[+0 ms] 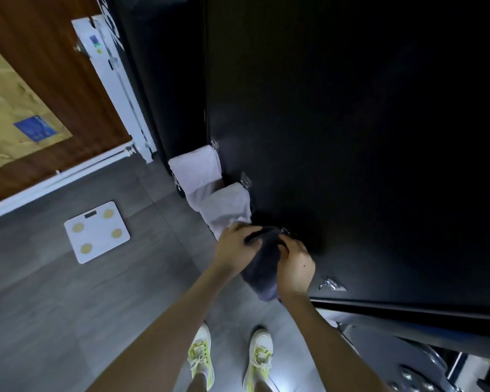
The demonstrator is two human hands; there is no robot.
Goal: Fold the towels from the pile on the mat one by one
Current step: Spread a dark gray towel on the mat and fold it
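Currently: left hand (236, 250) and right hand (294, 267) both grip the dark grey towel (262, 275), fingers curled over its top. It hangs against the black panel (351, 137), just beside two white towels (227, 207). A white bathroom scale (96, 232) lies on the floor, well apart.
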